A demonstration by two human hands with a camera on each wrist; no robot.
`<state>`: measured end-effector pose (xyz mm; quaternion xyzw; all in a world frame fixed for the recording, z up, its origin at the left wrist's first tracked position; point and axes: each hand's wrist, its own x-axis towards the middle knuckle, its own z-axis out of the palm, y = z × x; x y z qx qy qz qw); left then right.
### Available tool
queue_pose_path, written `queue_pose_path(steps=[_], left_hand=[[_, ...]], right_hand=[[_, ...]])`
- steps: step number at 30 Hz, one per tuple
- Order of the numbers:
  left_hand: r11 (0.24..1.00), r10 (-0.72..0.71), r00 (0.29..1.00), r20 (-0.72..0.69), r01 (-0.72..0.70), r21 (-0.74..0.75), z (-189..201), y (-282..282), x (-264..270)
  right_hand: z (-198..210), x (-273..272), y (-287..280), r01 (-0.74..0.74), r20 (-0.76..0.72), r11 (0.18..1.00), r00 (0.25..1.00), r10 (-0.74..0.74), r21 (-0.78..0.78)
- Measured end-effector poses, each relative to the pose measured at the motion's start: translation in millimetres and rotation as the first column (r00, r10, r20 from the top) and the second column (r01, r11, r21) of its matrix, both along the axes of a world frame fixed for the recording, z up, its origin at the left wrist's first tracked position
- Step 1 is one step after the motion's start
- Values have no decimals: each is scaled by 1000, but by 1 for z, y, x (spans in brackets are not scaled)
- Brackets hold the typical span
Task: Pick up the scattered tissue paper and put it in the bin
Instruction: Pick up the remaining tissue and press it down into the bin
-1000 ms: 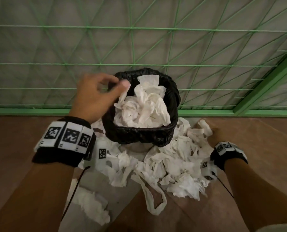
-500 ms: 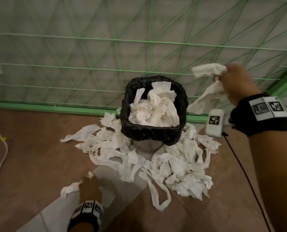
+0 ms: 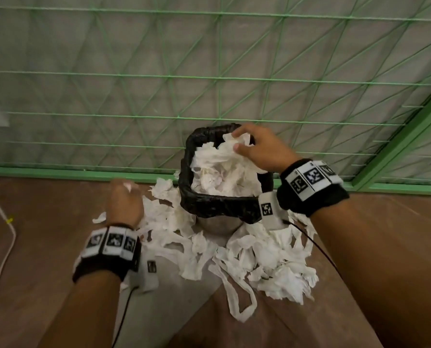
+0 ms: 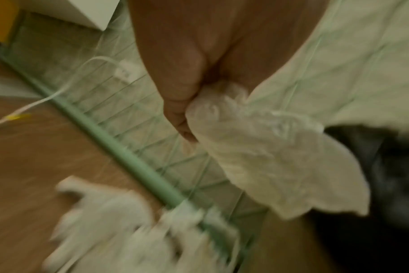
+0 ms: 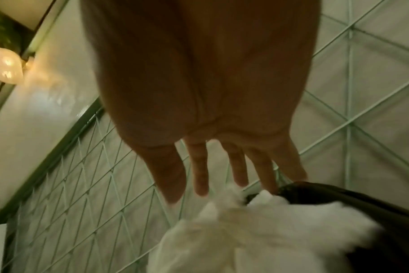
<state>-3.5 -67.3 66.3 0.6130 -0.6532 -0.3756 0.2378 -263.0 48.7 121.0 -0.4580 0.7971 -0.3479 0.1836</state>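
Basically featherlight, floppy tissue paper (image 3: 264, 262): best pinched anywhere in loose bunches. Left hand (image 3: 124, 202) at 9 o'clock of bin (image 3: 209, 204) clutching a wad (image 4: 280, 162); right hand (image 3: 259, 149) fingers spread, letting go on top.

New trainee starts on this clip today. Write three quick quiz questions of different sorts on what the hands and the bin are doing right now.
1. True or false: the left hand grips a tissue strip.
2. The right hand is: A) on the floor, B) over the bin, C) on the green mesh.
3. Fill in: the bin's liner is ____.

Key: 1 true; 2 B; 3 black.
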Motion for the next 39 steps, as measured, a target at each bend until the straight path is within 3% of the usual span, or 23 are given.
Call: queue_pose_path(steps=[2,4,8,10,11,14,16,17,19,20,22,25,27,29,32,34,36,37,39], left_hand=[[990,-109,989,-101,99,-100,40,-14,-19],[954,-226,954,-197,175,-244,76,-14,-39],[856,-432,858,-279,293,-425,115,23,-98],[832,-498,858,-129,431,-349,99,34,-121],[813,-533,846,14,517,-268,83,35,-128],[676,-668,634,390,736,-39,32,35,-130],[582,-705,476,525,812,45,8,33,-126],[545,-713,402,575,833,94,2,33,-126],[515,-716,325,618,844,153,-1,33,-128],[525,-709,338,619,839,142,1,34,-130],[593,-675,479,561,805,26,8,34,-131],[700,-583,750,311,658,-276,23,31,-124],[761,-501,858,113,499,-415,35,26,-111],[810,-458,888,-43,397,-431,40,18,-96],[837,-432,889,-150,334,-433,30,8,-76],[887,-305,923,-234,185,-424,11,-1,-66],[949,-88,954,-285,-6,-314,-20,-10,-52],[968,-14,973,-231,-45,-248,-40,-12,-45],[992,-69,992,110,80,-99,-84,-5,-30]], right_hand=[[-8,-18,10,217,115,956,974,-197,-198],[-22,-47,24,455,226,849,887,-403,-268],[-71,-91,81,593,142,794,781,-608,136],[-104,-100,114,538,135,753,773,-620,379],[-123,-97,127,503,150,732,769,-622,458],[-174,-95,146,371,25,694,873,-488,617],[-206,-97,149,259,-11,660,935,-355,706],[-217,-98,151,237,19,653,933,-360,720],[-236,-100,151,225,-52,613,956,-287,757],[-237,-93,148,233,-89,582,960,-265,779],[-245,-89,144,271,-195,599,962,-190,754],[-244,-89,139,358,-249,655,934,-258,665],[-241,-95,140,365,-281,648,931,-234,669],[-227,-103,144,416,-292,646,909,-296,640],[-189,-118,143,462,-321,646,887,-332,607],[-151,-130,133,461,-252,720,887,-387,518],[-99,-131,116,525,-35,792,839,-543,311],[-73,-130,107,557,63,810,816,-575,183],[-16,-114,90,576,217,815,804,-554,-53]])
